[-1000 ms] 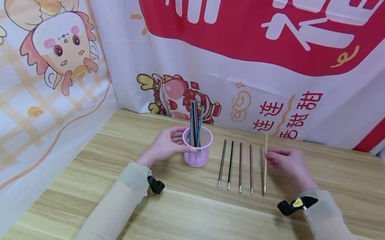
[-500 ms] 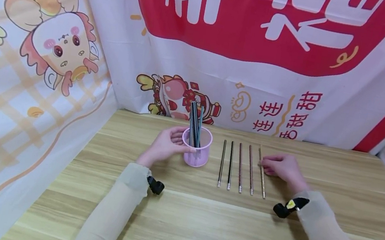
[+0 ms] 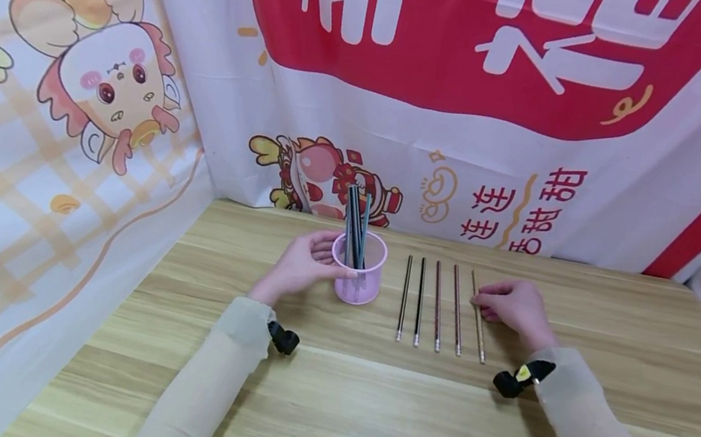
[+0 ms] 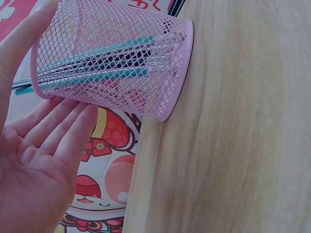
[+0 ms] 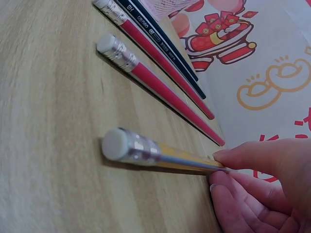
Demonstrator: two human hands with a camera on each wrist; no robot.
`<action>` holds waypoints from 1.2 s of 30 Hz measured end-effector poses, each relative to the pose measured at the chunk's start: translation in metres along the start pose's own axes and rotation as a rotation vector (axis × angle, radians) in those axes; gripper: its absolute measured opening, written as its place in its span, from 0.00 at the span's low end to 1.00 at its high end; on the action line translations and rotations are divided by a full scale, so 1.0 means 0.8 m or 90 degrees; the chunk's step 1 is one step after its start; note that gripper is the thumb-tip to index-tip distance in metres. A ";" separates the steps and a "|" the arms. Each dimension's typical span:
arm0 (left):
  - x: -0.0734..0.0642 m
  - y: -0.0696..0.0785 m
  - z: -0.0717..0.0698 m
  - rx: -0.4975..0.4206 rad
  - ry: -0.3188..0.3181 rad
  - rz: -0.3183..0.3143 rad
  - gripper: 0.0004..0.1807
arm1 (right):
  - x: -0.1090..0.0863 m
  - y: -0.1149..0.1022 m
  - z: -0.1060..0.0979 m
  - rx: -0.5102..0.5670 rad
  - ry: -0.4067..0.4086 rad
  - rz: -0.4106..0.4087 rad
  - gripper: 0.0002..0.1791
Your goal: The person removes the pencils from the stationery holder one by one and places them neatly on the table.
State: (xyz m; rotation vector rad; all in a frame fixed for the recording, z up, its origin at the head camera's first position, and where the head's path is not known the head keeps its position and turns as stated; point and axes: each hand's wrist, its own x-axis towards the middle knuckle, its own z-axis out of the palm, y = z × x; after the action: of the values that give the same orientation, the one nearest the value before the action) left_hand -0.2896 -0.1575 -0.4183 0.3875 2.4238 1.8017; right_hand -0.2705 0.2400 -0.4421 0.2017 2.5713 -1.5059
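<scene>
A pink mesh pencil cup (image 3: 358, 291) stands upright toward the back of the table, with several dark and teal pencils (image 3: 356, 228) leaning in it. My left hand (image 3: 295, 271) holds the cup from its left side, thumb near the front rim and fingers behind. On the right, my right hand (image 3: 517, 308) pinches a yellow pencil (image 5: 182, 158) between thumb and fingers near its far end. That pencil lies on the tabletop, its white eraser toward me. To its left, two red pencils (image 3: 458, 310) and two dark pencils (image 3: 420, 301) lie in a row, erasers nearest me.
The wooden table (image 3: 360, 424) ends at the back against a white and red printed curtain (image 3: 471, 138). Another printed cloth (image 3: 53, 204) borders the left side. A black wrist camera (image 3: 285, 339) sits at the left cuff.
My right hand has moved left, laying the yellow pencil down beside the right-hand red pencil. The left hand and the cup have stayed in place.
</scene>
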 end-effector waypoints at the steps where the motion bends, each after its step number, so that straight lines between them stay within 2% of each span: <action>1: 0.000 0.000 0.000 0.001 0.001 -0.002 0.46 | -0.001 0.000 0.000 -0.002 0.000 -0.001 0.22; 30: 0.000 -0.002 0.001 -0.001 0.006 0.004 0.46 | -0.004 0.000 0.000 0.022 0.004 -0.010 0.23; 36: -0.002 0.000 0.001 0.004 -0.001 0.012 0.45 | -0.006 -0.003 -0.010 0.042 0.017 -0.022 0.28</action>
State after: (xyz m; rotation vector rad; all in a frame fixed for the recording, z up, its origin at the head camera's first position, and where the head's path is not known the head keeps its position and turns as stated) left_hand -0.2876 -0.1575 -0.4184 0.4128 2.4333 1.8005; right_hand -0.2668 0.2458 -0.4348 0.1873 2.5603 -1.6129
